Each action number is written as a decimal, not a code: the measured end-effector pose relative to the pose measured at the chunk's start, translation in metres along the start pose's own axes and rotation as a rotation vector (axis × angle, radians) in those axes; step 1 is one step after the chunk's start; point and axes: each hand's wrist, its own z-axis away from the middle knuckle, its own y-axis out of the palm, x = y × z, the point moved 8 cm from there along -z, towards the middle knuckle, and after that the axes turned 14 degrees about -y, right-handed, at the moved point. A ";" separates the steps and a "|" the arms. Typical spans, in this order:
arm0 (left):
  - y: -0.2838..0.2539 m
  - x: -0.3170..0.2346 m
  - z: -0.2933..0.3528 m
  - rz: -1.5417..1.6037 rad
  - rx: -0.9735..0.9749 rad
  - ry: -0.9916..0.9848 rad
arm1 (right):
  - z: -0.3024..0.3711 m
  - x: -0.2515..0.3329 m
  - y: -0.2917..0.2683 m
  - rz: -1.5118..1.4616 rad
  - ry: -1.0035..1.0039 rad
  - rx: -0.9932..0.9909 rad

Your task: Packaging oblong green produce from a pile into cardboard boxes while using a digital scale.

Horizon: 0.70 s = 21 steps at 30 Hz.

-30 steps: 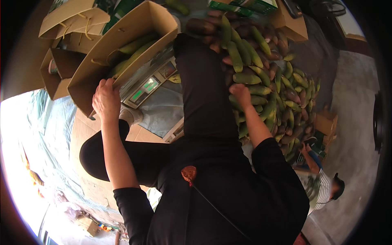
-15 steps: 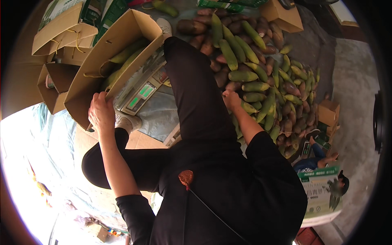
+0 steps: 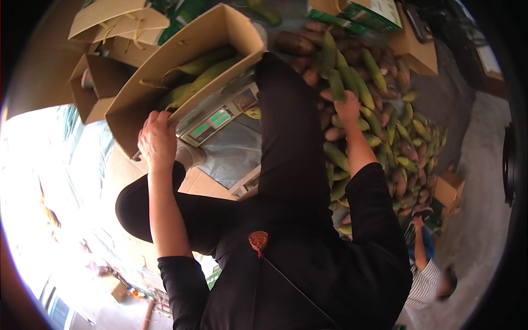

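Observation:
My left hand (image 3: 158, 142) grips the near edge of an open cardboard box (image 3: 144, 67), fingers closed over its rim. Several long green radishes (image 3: 206, 77) lie inside. The box rests at a tilt on a scale (image 3: 204, 127) with a lit green display. Over on the right, my right hand (image 3: 347, 108) is closed round the near end of a green radish (image 3: 336, 84) at the top of a large heap. Green radishes (image 3: 374, 69) and reddish-brown roots (image 3: 294, 43) are mixed in that heap.
Further cardboard boxes (image 3: 102, 82) stand at the far left, and a green printed carton (image 3: 374, 15) at the far right. My bent leg (image 3: 286, 121) lies between box and heap. Another person (image 3: 426, 278) is at the lower right, beside a small box (image 3: 448, 190).
My right hand has moved farther out over the heap and closed on a green radish. My left hand stays on the box rim. The whole view has shifted, bringing the other person into clearer sight.

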 end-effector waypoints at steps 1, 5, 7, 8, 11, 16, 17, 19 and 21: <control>0.000 -0.002 -0.001 0.013 0.001 0.005 | -0.011 0.000 0.000 -0.009 -0.021 0.008; 0.006 -0.003 -0.004 0.053 0.009 0.005 | -0.048 -0.027 0.009 -0.086 0.002 -0.024; 0.005 -0.004 -0.004 0.078 0.016 0.004 | -0.059 -0.029 0.020 -0.133 0.030 0.015; 0.005 -0.003 -0.004 0.075 0.012 -0.010 | -0.063 -0.024 0.023 -0.135 0.016 0.022; 0.004 0.001 -0.003 0.075 0.026 -0.013 | -0.059 -0.013 0.027 -0.060 0.073 0.125; 0.004 0.003 -0.002 0.086 0.025 -0.014 | -0.047 0.016 0.023 0.114 0.035 0.198; 0.004 0.002 -0.003 0.088 0.021 -0.008 | -0.041 0.020 0.024 0.116 0.029 0.198; 0.005 0.002 -0.004 0.090 0.023 -0.010 | -0.028 0.030 0.022 0.178 -0.065 0.151; 0.005 0.001 -0.004 0.096 0.019 -0.003 | -0.016 0.029 0.023 0.194 -0.108 0.160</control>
